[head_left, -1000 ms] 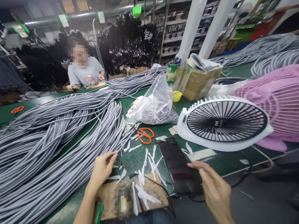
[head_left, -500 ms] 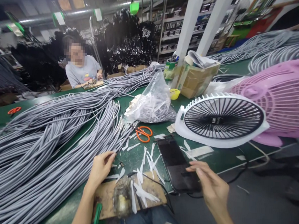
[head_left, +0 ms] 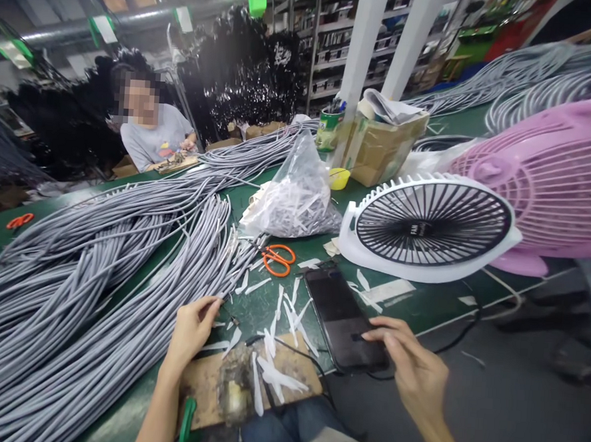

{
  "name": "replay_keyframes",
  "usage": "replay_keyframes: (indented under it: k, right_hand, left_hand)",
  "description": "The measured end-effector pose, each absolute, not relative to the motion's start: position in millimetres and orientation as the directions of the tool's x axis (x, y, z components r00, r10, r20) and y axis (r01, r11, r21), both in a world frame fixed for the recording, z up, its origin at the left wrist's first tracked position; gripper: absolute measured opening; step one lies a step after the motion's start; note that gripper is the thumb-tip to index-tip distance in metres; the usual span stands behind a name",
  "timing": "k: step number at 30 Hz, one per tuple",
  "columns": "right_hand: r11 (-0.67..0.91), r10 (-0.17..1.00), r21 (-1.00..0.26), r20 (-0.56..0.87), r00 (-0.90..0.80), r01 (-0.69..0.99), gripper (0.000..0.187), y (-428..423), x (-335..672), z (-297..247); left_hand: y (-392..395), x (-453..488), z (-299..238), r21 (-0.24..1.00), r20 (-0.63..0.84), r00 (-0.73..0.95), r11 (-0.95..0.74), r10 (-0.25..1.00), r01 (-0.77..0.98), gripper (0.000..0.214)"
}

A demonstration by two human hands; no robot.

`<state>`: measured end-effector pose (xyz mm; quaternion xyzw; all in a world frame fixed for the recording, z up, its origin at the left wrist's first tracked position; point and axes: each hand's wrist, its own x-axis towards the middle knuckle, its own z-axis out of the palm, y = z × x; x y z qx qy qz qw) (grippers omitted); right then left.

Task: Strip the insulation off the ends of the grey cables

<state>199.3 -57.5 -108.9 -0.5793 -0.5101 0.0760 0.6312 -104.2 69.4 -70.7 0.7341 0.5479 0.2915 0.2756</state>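
My left hand [head_left: 193,328] is closed in a pinch beside the ends of a large bundle of grey cables [head_left: 135,304]. A thin dark cable end [head_left: 234,320] shows just right of its fingertips. Over the lower right edge of a black phone [head_left: 342,317], my right hand [head_left: 412,361] has its fingers stretched out, with the fingertips at the screen; whether they touch it is unclear. White strips [head_left: 278,377] lie scattered between my hands, some on a stained wooden board [head_left: 205,382]. A murky, yellowish block [head_left: 237,394] sits on that board.
Orange-handled scissors [head_left: 279,260] lie beyond the strips, near a clear bag [head_left: 296,208] of white scraps. A white fan [head_left: 430,229] and a pink fan [head_left: 542,189] stand at right, a cardboard box [head_left: 380,146] behind. A co-worker [head_left: 155,132] sits across the table.
The view has shifted slightly, so everything appears a little further left and most things higher. Both hands keep nearly the same poses, the left pinched and the right at the phone.
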Motion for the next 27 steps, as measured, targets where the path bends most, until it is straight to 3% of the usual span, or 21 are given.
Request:
replay_keyframes:
  k: [27]
  right_hand:
    - [0.309, 0.689, -0.781, 0.578, 0.438, 0.543, 0.019, -61.6, 202.1, -113.9]
  left_hand:
    - [70.5, -106.5, -71.7, 0.718, 0.067, 0.202, -0.188, 0.977, 0.67, 0.041]
